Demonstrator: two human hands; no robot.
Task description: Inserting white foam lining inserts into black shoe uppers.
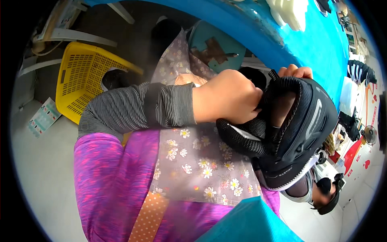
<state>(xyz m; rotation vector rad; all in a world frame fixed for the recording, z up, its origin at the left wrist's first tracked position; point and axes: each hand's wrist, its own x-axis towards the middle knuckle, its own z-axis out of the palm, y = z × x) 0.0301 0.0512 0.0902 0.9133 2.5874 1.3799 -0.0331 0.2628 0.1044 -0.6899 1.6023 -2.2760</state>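
Note:
A black shoe (310,125) with a padded, ribbed collar is held up at the right, in front of the flowered apron. It is tilted, and a white jagged edge runs along its lower side. My left hand (229,97), in a grey striped sleeve, is closed at the shoe's opening beside the collar. Its fingertips are mostly hidden, so what they pinch does not show. Over the shoe's far side curl the fingers of my right hand (296,71), gripping it; the shoe hides most of that hand.
A blue-covered table (310,48) runs along the far right, with white pieces (290,14) on top. A yellow basket (76,80) stands on the floor at left, a dark shoe (116,78) beside its inner wall. Beneath the table is a teal stool (213,44). Another person (322,191) is at lower right.

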